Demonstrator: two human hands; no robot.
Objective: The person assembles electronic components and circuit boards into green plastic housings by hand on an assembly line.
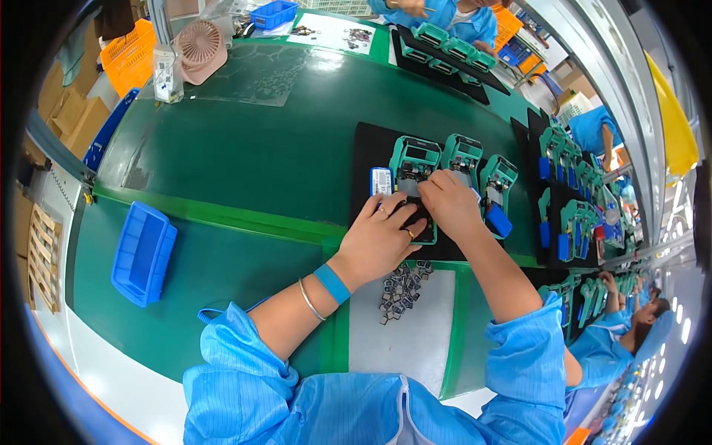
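Note:
A teal device housing (415, 153) with a grey and black inside lies on a black mat (365, 141) in front of me. My left hand (378, 241) grips its near left part, fingers bent over it and apart. My right hand (451, 202) reaches into the middle of the same housing with its fingers drawn together; whatever they pinch is hidden. A blue pack with a white label (380, 182) sits against the housing's left side. To the right are a second teal housing (463, 150) and a third (500, 174), with a blue pack (498, 220) at its near end.
Small metallic parts (401, 295) are heaped on a white sheet (434, 326) near me. A blue bin (141, 252) stands at left, a pink fan (202, 46) at far left. More housings fill mats (567, 222) at right. Co-workers (452, 18) sit across and to the right.

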